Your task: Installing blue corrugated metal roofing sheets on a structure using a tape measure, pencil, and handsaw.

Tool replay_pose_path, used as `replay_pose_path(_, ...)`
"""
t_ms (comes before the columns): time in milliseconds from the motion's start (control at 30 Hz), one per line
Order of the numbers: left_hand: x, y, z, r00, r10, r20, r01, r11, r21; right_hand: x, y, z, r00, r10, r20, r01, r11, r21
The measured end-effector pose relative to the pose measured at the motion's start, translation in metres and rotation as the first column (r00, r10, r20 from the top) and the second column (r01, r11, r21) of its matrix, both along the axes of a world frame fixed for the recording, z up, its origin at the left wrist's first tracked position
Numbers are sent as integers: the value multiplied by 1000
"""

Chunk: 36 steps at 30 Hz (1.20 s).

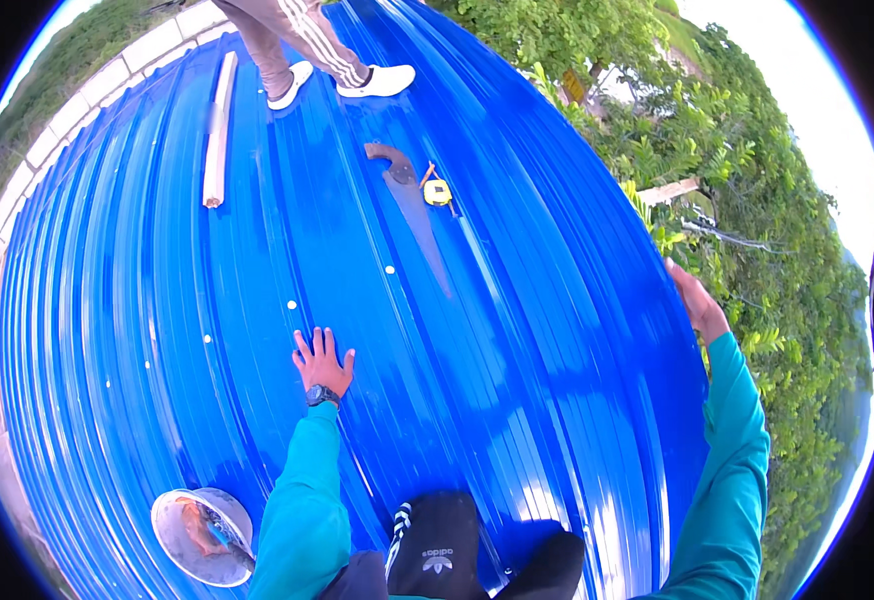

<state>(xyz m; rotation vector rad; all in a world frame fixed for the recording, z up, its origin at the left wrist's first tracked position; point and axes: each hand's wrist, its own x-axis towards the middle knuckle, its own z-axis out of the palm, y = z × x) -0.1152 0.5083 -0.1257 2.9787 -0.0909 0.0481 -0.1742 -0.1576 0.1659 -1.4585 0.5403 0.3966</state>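
Blue ribbed metal roofing sheets (517, 330) spread out under me. My left hand (324, 367), with a dark watch at its wrist, lies flat on them with fingers spread and holds nothing. Out at the right edge of the roofing, my right hand (697, 300) rests against the sheet's border; its fingers are partly hidden over the edge. Ahead of my left hand a handsaw (419, 225) with a brown handle lies on the sheets. Touching or close beside it is a yellow tape measure (437, 192). Pale round screw heads (292, 305) dot the roofing in a row.
A white bucket (170, 540) with tools or rags inside stands by my left forearm. A long pale wooden batten (219, 135) lies farther ahead. Another person in white shoes (377, 81) stands at the far end. Trees (747, 160) rise beyond the roof's right edge.
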Motion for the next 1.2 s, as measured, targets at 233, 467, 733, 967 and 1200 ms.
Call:
replay_pose_path(233,0,7,-2,999,23,42,-25,999,33,21,-12,2,998,-40,-48,30,983,-180)
replay_pose_path(467,5,2,-17,976,149,157,-134,986,-103,27,4,17,930,196,312,337,-115,-934)
replay_pose_path(733,27,25,-21,990,138,39,-138,990,-18,71,232,-195,868,385,313,182,340,-923)
replay_pose_path(967,72,13,-5,975,-200,97,180,966,185,118,224,-290,919,291,-265,-354,316,-881)
replay_pose_path(1200,290,-5,8,979,-172,-105,185,974,132,133,241,-290,895,238,-378,-439,319,-840)
